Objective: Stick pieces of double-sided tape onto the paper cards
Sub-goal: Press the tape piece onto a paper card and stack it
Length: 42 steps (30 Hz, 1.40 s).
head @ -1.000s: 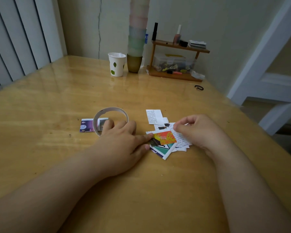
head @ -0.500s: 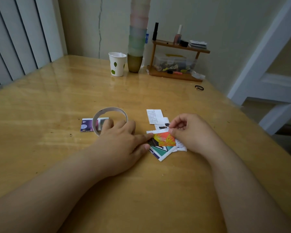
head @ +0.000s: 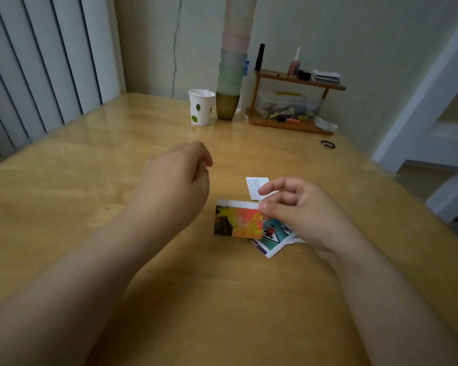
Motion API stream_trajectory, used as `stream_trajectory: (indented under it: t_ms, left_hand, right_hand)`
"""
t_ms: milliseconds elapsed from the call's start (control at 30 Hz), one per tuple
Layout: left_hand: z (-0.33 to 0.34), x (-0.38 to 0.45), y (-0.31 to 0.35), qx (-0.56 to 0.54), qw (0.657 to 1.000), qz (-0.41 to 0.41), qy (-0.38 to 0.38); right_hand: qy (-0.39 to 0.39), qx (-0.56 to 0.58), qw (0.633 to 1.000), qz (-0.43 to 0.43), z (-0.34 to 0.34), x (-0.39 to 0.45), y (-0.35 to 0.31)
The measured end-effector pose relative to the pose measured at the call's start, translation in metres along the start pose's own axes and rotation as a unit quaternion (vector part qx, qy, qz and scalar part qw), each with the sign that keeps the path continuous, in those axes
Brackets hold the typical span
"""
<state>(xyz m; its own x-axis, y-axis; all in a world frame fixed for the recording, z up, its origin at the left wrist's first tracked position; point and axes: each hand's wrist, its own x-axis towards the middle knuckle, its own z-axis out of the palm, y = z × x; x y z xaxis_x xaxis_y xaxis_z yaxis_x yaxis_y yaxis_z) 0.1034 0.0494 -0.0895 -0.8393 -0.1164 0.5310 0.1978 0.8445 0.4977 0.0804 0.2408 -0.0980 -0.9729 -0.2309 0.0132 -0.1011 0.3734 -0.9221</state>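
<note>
My right hand (head: 302, 212) pinches the top right corner of an orange and yellow picture card (head: 236, 220) and holds it just above the wooden table (head: 222, 299). Under that hand lies a small pile of other paper cards (head: 273, 235), with a teal one on top. Behind my right fingers a white card with printed text (head: 253, 184) lies flat. My left hand (head: 172, 183) hovers over the table to the left of the cards, fingers loosely curled downward, and nothing shows in it. The roll of double-sided tape is hidden behind that hand.
At the table's far end stand a white paper cup (head: 200, 107), a tall stack of coloured cups (head: 229, 101) and a small wooden shelf (head: 288, 124) with bottles and a plastic box. A black hair tie (head: 328, 144) lies near the right edge.
My left hand has lifted off the card pile and moved up and back over the tape roll. My right hand has raised the orange card off the pile.
</note>
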Motion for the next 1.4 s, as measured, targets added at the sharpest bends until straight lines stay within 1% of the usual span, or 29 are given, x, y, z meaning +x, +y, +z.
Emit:
stream_trajectory:
  t_ms: [67, 167, 300, 400, 500, 600, 700, 733, 800, 833, 933, 1033, 1133, 1233, 1300, 1400]
  left_hand:
    - [-0.005, 0.0, 0.003, -0.055, 0.998, -0.017, 0.01]
    - [-0.009, -0.002, 0.007, -0.111, 0.993, -0.026, 0.003]
    - [-0.01, -0.004, 0.012, -0.138, 0.99, -0.021, -0.033]
    - [-0.012, -0.003, 0.011, -0.104, 0.99, -0.033, -0.093]
    - [-0.013, 0.003, 0.009, -0.014, 0.982, -0.033, -0.186]
    - [-0.018, 0.008, 0.003, 0.08, 0.955, -0.011, -0.284]
    - [-0.024, 0.002, -0.011, 0.143, 0.927, 0.01, -0.346]
    - [-0.024, -0.002, -0.016, 0.158, 0.923, 0.016, -0.352]
    - [-0.019, -0.009, -0.024, 0.187, 0.92, 0.053, -0.341]
    - [-0.016, -0.012, -0.027, 0.188, 0.92, 0.063, -0.337]
    - [-0.012, -0.016, -0.035, 0.147, 0.931, 0.051, -0.329]
    - [-0.01, -0.02, -0.042, 0.123, 0.944, 0.068, -0.299]
    - [-0.01, -0.023, -0.042, 0.11, 0.948, 0.076, -0.287]
    - [-0.011, -0.025, -0.043, 0.105, 0.953, 0.084, -0.273]
    - [-0.011, -0.027, -0.042, 0.092, 0.955, 0.086, -0.27]
    - [-0.008, -0.027, -0.041, 0.091, 0.954, 0.093, -0.27]
  right_hand:
    - [-0.02, -0.004, 1.0, 0.008, 0.011, -0.002, 0.001]
    - [-0.022, -0.05, 0.998, -0.007, 0.022, -0.003, 0.002]
    - [-0.014, -0.116, 0.992, -0.037, 0.025, -0.002, 0.005]
    - [0.004, -0.146, 0.988, -0.047, 0.019, 0.0, 0.008]
    - [0.055, -0.208, 0.975, -0.047, 0.004, 0.005, 0.01]
    - [0.08, -0.28, 0.957, 0.008, -0.014, 0.004, 0.008]
    - [0.04, -0.343, 0.934, 0.087, -0.022, 0.001, 0.005]
    - [0.021, -0.362, 0.926, 0.103, -0.021, -0.001, 0.003]
    - [-0.014, -0.379, 0.918, 0.115, -0.017, -0.004, 0.0]
    - [-0.027, -0.38, 0.917, 0.115, -0.016, -0.005, -0.001]
    - [-0.042, -0.37, 0.921, 0.114, -0.013, -0.005, 0.0]
    - [-0.033, -0.342, 0.934, 0.092, -0.011, -0.003, 0.003]
    - [-0.019, -0.31, 0.948, 0.067, -0.011, -0.001, 0.004]
    - [0.003, -0.204, 0.977, 0.066, -0.016, 0.0, 0.001]
    - [0.013, -0.143, 0.988, 0.061, -0.018, -0.001, -0.005]
    - [-0.008, -0.063, 0.996, 0.062, -0.008, -0.007, -0.012]
